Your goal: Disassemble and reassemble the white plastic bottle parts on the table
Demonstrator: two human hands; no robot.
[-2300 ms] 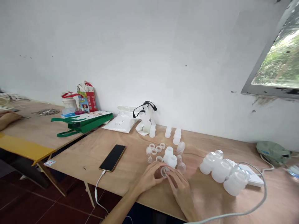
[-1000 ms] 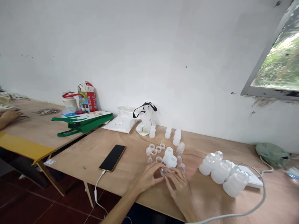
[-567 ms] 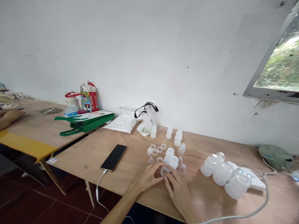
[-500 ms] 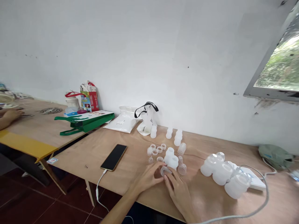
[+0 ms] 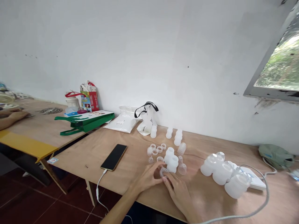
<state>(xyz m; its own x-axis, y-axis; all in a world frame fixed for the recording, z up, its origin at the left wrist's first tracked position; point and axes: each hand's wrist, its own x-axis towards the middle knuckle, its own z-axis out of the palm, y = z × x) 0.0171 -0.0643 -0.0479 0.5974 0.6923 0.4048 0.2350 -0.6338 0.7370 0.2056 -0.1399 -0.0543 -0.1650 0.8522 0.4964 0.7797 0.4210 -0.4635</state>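
A small translucent ring (image 5: 163,172), like a bottle's screw collar, is held near the table's front edge. My left hand (image 5: 149,178) curls its thumb and fingers round the ring's left side. From the right, my right hand (image 5: 177,186) grips the same ring with thumb and fingertips. Whether a teat sits inside it I cannot make out. Just beyond my hands stand open white bottles (image 5: 172,163). Several loose collars (image 5: 159,149) and a clear teat (image 5: 150,159) lie to their left. Clear caps (image 5: 182,169) rest on the right.
Capped baby bottles (image 5: 221,172) stand at right beside a white box (image 5: 257,180) and a grey cable (image 5: 267,193). A phone (image 5: 114,157) lies left, plugged in. White bags (image 5: 123,119) and more bottles (image 5: 178,137) line the wall. Another person's hand (image 5: 17,115) works at the far-left table.
The ring and my right hand's fingers have shifted slightly left and down, uncovering more of the nearest bottle. The other person's hand has moved a little to the right.
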